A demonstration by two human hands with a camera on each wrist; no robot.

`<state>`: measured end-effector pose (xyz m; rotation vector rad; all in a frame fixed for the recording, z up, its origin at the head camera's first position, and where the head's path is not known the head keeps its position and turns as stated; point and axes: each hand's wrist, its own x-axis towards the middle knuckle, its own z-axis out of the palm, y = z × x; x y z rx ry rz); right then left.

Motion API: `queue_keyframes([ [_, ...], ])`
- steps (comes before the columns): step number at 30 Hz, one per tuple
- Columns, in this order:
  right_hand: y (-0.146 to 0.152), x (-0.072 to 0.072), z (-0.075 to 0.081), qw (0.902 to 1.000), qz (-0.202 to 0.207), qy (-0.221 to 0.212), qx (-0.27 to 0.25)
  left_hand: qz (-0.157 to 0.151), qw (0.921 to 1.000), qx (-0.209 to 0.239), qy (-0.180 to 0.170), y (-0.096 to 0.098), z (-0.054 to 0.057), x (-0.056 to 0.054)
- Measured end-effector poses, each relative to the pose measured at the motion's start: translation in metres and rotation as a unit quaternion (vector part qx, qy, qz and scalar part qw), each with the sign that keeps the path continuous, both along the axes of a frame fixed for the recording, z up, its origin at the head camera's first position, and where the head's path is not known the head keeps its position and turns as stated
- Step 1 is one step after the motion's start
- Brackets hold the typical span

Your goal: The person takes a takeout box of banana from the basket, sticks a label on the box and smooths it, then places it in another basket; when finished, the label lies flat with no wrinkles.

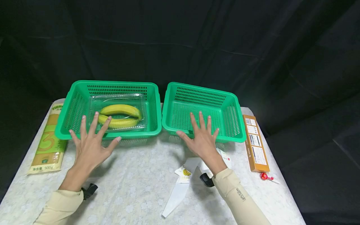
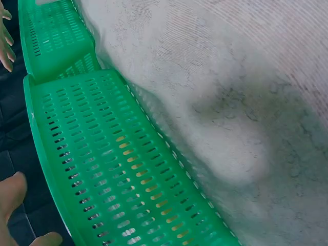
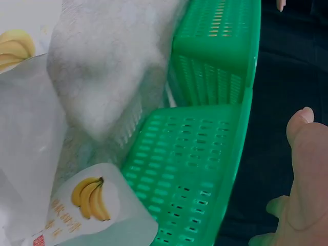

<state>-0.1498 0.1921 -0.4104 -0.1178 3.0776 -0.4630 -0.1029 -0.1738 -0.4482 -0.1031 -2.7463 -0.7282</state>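
My left hand (image 1: 91, 150) is spread with straight fingers above the front rim of the left green basket (image 1: 112, 135). Inside that basket lies a clear plastic box (image 1: 97, 101) with two bananas (image 1: 121, 109) in it. Over the front edge of the right green basket (image 1: 202, 88) my right hand (image 1: 203, 142) is spread too, holding nothing. White paper packaging (image 1: 180, 190) with a banana picture lies on the table beneath the right forearm. The right wrist view shows this printed paper (image 3: 92, 205) close to the basket wall. Whether the fingertips touch the rims I cannot tell.
A green and yellow packet (image 1: 47, 140) marked 500 g lies left of the left basket. An orange box (image 1: 255, 143) rests along the right table edge, with a red-wrapped lollipop (image 1: 265, 176) in front. Patterned white cloth (image 1: 126, 187) covers the table; a black curtain (image 1: 180, 40) hangs behind.
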Motion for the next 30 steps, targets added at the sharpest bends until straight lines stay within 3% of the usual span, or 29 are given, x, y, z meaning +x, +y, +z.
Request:
queue_keyframes([
  [3,-0.004,-0.002,0.003,0.9998,0.002,0.003,-0.017,0.004,0.9996,0.025,0.015,-0.002,0.0,0.0],
  [6,-0.009,-0.005,0.005,0.9981,0.011,0.018,-0.058,0.009,0.9938,0.086,0.07,-0.004,0.0,-0.001],
  [8,-0.015,-0.009,0.008,0.9949,0.019,0.032,-0.094,0.012,0.9826,0.134,0.129,-0.005,-0.001,-0.003],
  [11,-0.024,-0.018,0.016,0.9867,0.035,0.053,-0.149,0.022,0.9595,0.181,0.215,-0.007,-0.002,-0.005],
  [14,-0.033,-0.026,0.024,0.9802,0.052,0.059,-0.182,0.034,0.9463,0.198,0.253,-0.01,-0.002,-0.007],
  [17,-0.044,-0.034,0.029,0.977,0.071,0.03,-0.199,0.048,0.9429,0.224,0.242,-0.014,-0.001,-0.009],
  [20,-0.054,-0.04,0.03,0.9729,0.093,-0.018,-0.211,0.069,0.9451,0.254,0.194,-0.019,0.002,-0.012],
  [22,-0.061,-0.044,0.03,0.9694,0.102,-0.041,-0.219,0.08,0.9402,0.292,0.155,-0.022,0.005,-0.016],
  [26,-0.07,-0.049,0.027,0.9659,0.098,-0.066,-0.231,0.09,0.9147,0.382,0.097,-0.023,0.011,-0.026],
  [30,-0.08,-0.055,0.022,0.9588,0.091,-0.083,-0.256,0.09,0.8911,0.438,0.075,-0.026,0.014,-0.036],
])
